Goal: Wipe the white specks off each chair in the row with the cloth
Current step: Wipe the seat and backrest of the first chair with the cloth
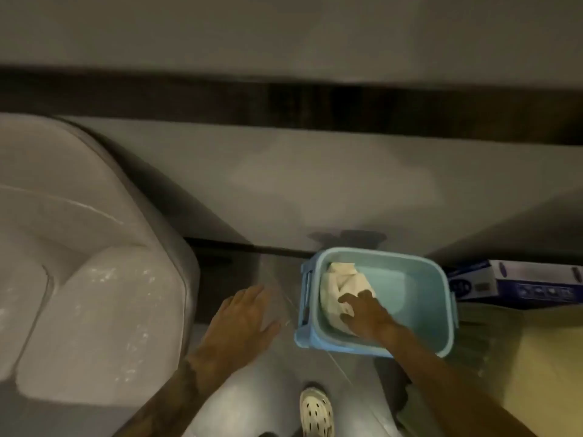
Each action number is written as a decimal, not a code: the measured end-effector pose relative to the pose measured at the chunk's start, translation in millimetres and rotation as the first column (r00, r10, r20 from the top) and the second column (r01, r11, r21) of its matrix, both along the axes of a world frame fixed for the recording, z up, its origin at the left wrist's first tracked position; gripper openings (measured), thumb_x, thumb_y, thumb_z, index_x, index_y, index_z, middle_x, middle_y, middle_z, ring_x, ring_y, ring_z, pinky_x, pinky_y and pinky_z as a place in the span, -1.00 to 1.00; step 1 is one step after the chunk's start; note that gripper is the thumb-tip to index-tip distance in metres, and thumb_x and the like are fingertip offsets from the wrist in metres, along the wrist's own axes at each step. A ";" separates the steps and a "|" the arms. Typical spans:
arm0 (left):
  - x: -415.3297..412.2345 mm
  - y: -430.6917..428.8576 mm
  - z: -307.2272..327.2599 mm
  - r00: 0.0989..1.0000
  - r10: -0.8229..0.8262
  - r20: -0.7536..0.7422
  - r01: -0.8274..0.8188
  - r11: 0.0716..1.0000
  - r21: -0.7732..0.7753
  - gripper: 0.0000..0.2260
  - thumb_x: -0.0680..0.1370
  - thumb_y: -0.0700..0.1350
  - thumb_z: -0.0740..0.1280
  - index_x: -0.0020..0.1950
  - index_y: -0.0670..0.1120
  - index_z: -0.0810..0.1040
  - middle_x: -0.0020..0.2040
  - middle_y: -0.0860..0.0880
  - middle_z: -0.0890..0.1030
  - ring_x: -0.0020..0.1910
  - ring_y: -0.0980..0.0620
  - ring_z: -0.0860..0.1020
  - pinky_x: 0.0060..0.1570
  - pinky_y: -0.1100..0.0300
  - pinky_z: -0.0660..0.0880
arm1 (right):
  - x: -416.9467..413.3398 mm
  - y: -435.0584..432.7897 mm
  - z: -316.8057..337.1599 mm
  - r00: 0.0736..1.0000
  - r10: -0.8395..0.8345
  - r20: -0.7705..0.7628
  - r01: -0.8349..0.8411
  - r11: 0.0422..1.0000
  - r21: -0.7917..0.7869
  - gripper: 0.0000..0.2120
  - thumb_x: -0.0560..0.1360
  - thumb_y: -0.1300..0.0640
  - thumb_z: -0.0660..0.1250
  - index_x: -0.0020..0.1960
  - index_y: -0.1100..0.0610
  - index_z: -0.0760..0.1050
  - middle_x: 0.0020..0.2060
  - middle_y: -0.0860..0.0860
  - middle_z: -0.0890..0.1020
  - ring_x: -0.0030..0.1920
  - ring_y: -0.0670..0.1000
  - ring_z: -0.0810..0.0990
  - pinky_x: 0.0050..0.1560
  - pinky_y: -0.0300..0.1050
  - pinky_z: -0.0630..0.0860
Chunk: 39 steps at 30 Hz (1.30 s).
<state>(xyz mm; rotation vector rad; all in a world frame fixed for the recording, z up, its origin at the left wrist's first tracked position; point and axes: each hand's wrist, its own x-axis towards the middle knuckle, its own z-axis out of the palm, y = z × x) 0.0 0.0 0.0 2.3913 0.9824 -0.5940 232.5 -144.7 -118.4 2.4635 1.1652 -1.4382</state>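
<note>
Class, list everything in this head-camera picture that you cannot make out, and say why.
1. Head view: chair cut off by the left edge; other chairs out of frame.
2. Head view: cloth partly hidden by right hand; whether it pinches the cloth is unclear.
3. Head view: box print blurred, box cut by right edge.

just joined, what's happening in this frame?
A person's right hand reaches into a blue tub on the floor, fingers spread on the cloth inside. The left hand hangs open beside the tub, holding nothing. The chair on the left shows white specks on its arm, not yet wiped.
</note>
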 end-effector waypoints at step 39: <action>-394.4 78.1 164.0 0.988 0.128 0.084 -0.132 0.990 0.041 -0.26 0.58 0.41 -0.06 0.69 0.09 0.02 0.66 0.03 0.18 0.60 -0.03 0.20 0.57 0.06 0.12 | -386.5 119.2 260.2 0.943 -0.321 -0.088 0.306 0.732 0.608 -0.78 0.49 0.18 0.36 0.00 -0.13 0.48 0.08 -0.06 0.57 0.05 0.00 0.56 0.00 -0.04 0.56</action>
